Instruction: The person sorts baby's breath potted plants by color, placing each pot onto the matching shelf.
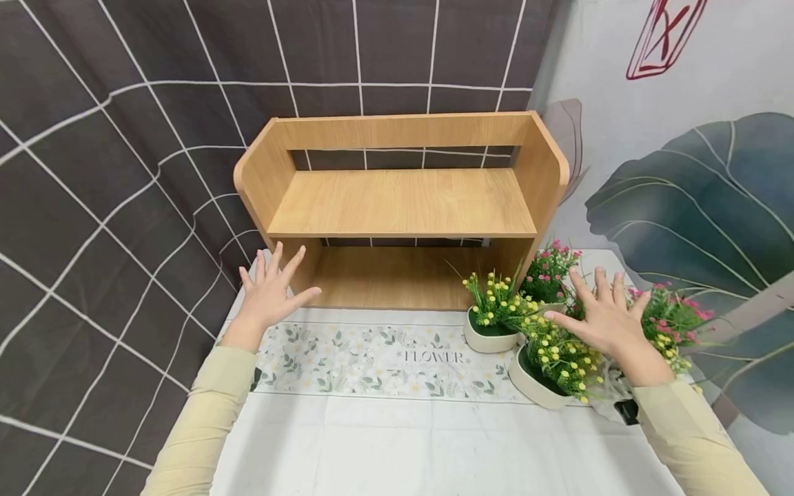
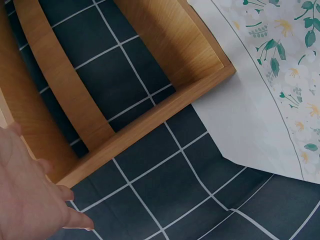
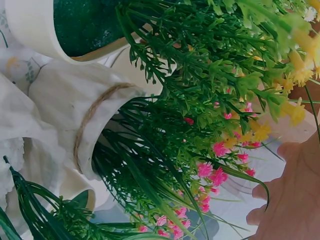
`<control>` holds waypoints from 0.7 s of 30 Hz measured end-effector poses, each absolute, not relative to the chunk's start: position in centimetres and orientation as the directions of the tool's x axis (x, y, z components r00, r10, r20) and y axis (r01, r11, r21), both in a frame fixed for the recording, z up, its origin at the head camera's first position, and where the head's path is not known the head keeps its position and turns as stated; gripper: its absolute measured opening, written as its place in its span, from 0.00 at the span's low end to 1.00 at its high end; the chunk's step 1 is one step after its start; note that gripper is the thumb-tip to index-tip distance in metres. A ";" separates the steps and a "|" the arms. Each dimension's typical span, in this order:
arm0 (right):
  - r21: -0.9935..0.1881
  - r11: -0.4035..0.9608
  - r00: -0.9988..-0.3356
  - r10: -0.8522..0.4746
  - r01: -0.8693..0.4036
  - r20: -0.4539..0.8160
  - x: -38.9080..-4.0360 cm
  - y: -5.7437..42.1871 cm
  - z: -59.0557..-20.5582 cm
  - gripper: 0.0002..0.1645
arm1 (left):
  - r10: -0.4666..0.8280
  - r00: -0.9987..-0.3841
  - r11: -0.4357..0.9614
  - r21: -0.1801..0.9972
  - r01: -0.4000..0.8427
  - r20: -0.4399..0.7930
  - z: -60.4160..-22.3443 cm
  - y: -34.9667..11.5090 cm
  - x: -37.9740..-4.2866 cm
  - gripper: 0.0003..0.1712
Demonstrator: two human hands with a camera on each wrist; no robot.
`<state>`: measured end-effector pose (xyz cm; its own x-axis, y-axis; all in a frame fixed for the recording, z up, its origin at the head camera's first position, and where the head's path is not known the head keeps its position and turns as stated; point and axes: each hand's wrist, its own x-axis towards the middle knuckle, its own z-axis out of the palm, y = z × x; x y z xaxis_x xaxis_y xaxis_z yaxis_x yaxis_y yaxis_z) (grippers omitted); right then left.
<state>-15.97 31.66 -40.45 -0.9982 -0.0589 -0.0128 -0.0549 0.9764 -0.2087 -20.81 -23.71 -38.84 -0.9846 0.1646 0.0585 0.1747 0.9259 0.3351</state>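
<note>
My left hand (image 1: 268,295), fingers spread and holding nothing, is in the air by the left front of a two-tier wooden shelf (image 1: 403,203). In the left wrist view, its fingers overlap one end of the shelf. My right hand (image 1: 611,322) is also spread and holds nothing, raised over a cluster of artificial potted flowers at the right. A small yellow-flowered pot (image 1: 493,339) stands by the shelf's front right corner, and a larger yellow-flowered pot (image 1: 538,382) is nearer me. Pink flowers (image 1: 666,313) show beyond the right hand. A cloth-wrapped pot tied with twine (image 3: 82,107) appears in the right wrist view.
A white cloth with a floral strip (image 1: 372,362) reading "FLOWER" covers the table before the shelf. Dark checked fabric (image 1: 112,227) hangs at the left and back. Another pink-flowered plant (image 1: 548,269) stands against the shelf's right side. A leaf-patterned backdrop (image 1: 695,200) hangs at right.
</note>
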 end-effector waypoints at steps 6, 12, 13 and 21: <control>-0.209 0.976 -0.998 -0.057 -0.057 0.003 -15.7 31.7 -40.2 0.59 | 0.164 -0.983 0.925 0.333 0.183 0.085 -38.8 -23.5 -20.8 0.50; -0.222 0.973 -0.998 -0.059 -0.064 0.029 -15.1 31.6 -39.8 0.59 | 0.154 -0.972 0.918 0.339 0.208 0.178 -38.6 -23.6 -20.8 0.47; -0.223 0.972 -0.998 -0.060 -0.066 0.035 -15.0 31.6 -39.8 0.59 | 0.150 -0.969 0.915 0.343 0.211 0.197 -38.6 -23.6 -20.8 0.47; -0.257 0.961 -0.992 -0.076 -0.100 0.100 -13.6 31.6 -39.3 0.60 | 0.089 -0.932 0.892 0.387 0.231 0.351 -37.9 -23.6 -20.7 0.45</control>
